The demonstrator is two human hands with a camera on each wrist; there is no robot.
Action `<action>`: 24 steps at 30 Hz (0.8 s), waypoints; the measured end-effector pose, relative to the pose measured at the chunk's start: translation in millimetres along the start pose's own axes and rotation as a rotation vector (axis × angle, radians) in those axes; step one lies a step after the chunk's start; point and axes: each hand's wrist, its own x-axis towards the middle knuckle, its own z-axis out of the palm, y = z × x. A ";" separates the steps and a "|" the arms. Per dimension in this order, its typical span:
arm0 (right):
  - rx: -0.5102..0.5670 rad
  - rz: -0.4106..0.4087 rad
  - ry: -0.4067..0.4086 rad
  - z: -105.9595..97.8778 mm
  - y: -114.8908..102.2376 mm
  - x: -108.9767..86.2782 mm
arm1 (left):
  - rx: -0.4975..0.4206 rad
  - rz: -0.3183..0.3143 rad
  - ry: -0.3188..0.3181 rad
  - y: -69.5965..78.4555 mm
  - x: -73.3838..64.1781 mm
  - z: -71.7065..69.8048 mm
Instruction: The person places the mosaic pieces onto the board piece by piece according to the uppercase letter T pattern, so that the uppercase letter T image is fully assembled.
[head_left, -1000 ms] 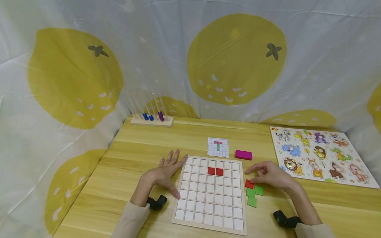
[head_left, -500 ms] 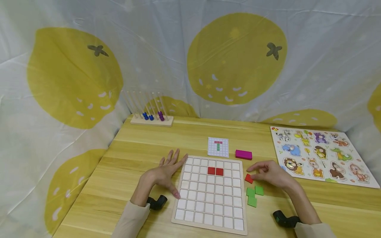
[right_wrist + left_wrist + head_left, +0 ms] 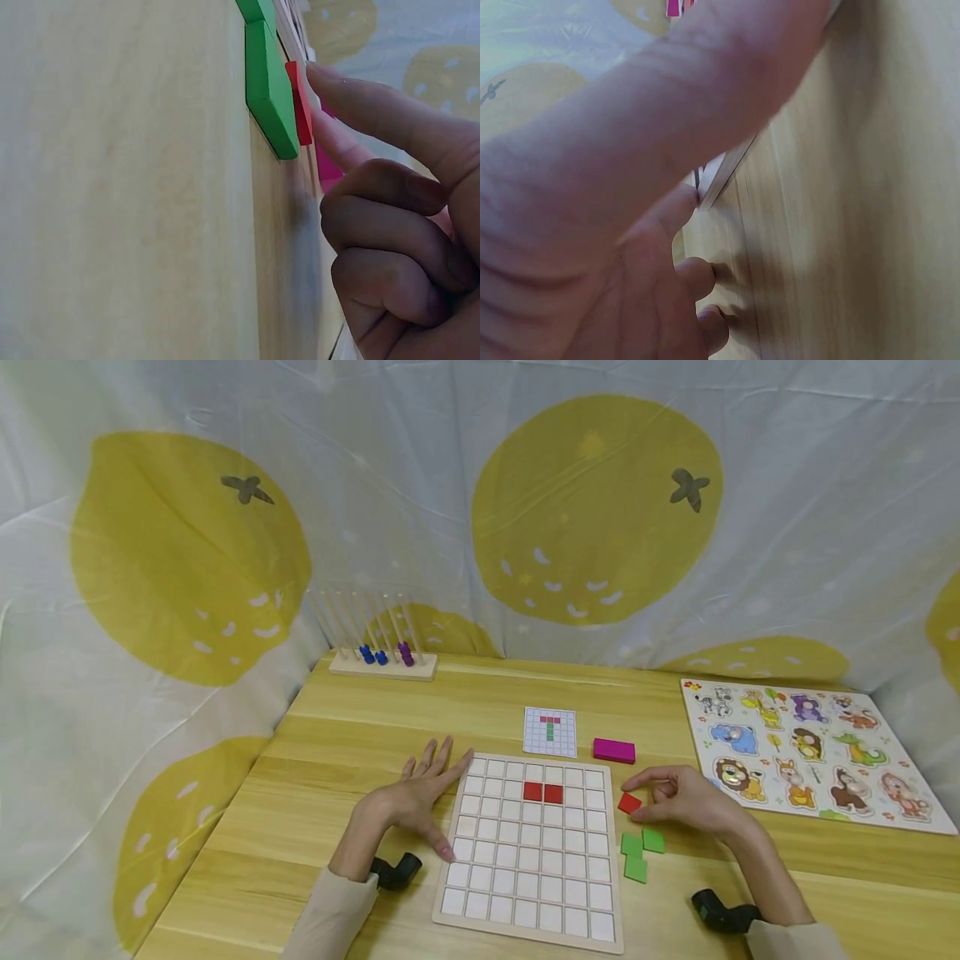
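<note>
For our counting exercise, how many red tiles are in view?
3: one red tile and a second red tile side by side on the grid board, a third red tile between the fingertips of the right hand.

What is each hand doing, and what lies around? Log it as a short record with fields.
left hand: spread, touching left edge of grid board
right hand: red tile between thumb and index finger
on board: two red tiles, side by side
right of board: three green tiles
beyond board: pattern card, magenta block
far left: peg stand
far right: animal puzzle
</note>
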 end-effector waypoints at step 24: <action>-0.029 0.023 0.073 1.5 -2.0 2.3 | 0.000 0.000 -0.001 0.5 -0.3 0.3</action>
